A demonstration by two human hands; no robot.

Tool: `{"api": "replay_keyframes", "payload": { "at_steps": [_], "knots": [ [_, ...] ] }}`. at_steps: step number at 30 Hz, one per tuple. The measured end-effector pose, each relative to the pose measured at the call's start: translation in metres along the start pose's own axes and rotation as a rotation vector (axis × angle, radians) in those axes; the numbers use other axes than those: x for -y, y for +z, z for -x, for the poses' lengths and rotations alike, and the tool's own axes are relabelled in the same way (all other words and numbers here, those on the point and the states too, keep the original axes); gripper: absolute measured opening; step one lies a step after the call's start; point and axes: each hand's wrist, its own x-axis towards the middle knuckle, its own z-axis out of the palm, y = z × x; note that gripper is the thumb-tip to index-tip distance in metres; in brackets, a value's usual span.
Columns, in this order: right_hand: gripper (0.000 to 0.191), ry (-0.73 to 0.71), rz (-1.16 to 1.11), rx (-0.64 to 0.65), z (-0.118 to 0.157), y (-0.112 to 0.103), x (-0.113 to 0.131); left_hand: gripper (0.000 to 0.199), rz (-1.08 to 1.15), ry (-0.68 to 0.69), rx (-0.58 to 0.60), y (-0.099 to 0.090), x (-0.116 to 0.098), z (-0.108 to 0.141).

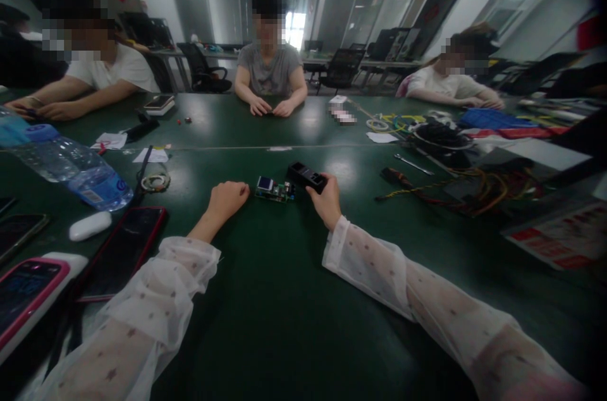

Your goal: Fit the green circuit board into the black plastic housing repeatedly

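On the green table (pixel 246 338) lies a small green circuit board (pixel 279 192) with a little display on its left part. My left hand (pixel 226 200) rests on the table just left of the board, its fingers curled in; whether anything is inside them is hidden. Between the thumb and fingers of my right hand (pixel 327 198) is a black rectangular plastic case (pixel 306 176). The case is tilted, its far end above and beside the board's right end. Sheer white sleeves with dots cover both my forearms.
Water bottles (pixel 102 179), a white earbud case (pixel 90 226) and a dark red-edged phone (pixel 124 252) lie at left. A wrench (pixel 413 164) and bundled wires (pixel 455 189) are at right. Several people sit across the table, one person (pixel 270 66) directly opposite.
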Motion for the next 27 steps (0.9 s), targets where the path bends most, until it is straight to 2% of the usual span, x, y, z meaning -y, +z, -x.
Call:
{"api": "replay_keyframes", "payload": {
  "at_steps": [4,8,16,27],
  "knots": [
    [0.052,0.008,-0.092,-0.051,0.0,0.001,0.0,0.044,-0.005,-0.011,-0.004,0.0,0.0,-0.001],
    [0.056,-0.069,-0.185,-0.034,0.005,-0.003,0.016,0.045,-0.002,-0.004,-0.011,0.002,0.0,-0.001],
    [0.056,-0.327,-0.142,0.173,0.02,-0.009,0.05,0.047,-0.024,-0.019,-0.008,0.003,0.001,-0.002],
    [0.053,-0.372,-0.083,0.344,0.02,-0.007,0.049,0.045,0.003,-0.004,-0.025,0.004,0.001,-0.002]
  ]
}}
